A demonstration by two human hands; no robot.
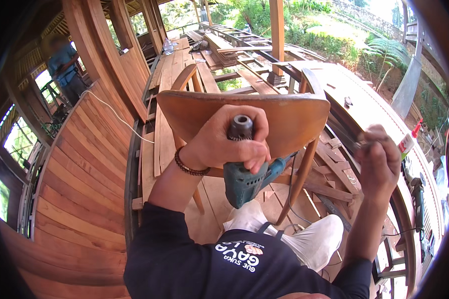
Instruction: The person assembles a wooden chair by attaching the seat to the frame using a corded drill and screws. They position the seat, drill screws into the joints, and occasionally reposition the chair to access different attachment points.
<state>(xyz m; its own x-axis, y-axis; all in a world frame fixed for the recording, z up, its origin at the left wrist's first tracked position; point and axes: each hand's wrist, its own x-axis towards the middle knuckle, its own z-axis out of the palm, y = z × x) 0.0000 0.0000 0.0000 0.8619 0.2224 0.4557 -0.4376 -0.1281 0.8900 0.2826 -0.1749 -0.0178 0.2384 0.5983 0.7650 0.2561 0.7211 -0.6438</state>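
We see the left hand [217,139] clamped around the upper part of the blue-green drill [240,187], which is in front of the wooden chair [294,117]. The drill's long axis stands almost upright in our view: the chuck [242,128] points up, its opening toward us, and the handle [275,172] goes to the right. The right hand [380,162] is raised with curled fingers; we cannot tell whether they close on something. Near it is a white bottle [407,144] with a red tip.
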